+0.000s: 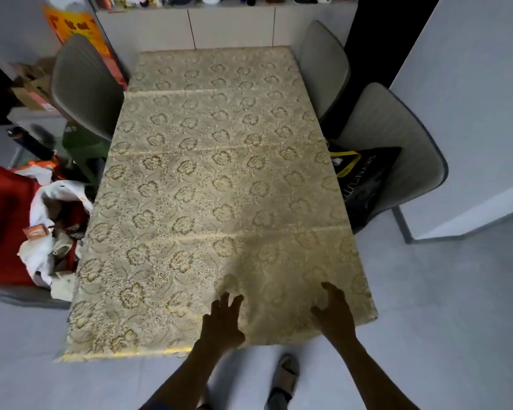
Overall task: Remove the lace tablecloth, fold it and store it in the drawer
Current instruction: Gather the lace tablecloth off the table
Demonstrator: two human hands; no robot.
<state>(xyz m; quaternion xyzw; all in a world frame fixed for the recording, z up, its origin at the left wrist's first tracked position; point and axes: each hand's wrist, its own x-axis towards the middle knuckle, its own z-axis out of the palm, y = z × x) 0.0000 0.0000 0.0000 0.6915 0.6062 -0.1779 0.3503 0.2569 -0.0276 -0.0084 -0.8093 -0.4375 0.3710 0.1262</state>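
A person's left hand [223, 319] and right hand [333, 313] are hovering, fingers spread and grasping nothing, over the near edge of the gold floral lace tablecloth [208, 187], lying flat beyond them, 2 grey chairs [376, 137] farther right.

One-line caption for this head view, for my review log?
Both hands, left and right, reach onto the near edge of the spread lace tablecloth, fingers spread.

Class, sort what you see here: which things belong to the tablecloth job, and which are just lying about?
Belongs to the job:
lace tablecloth
left hand
right hand

Just lying about:
grey chairs
black bag
red and white cloth pile
white cabinet
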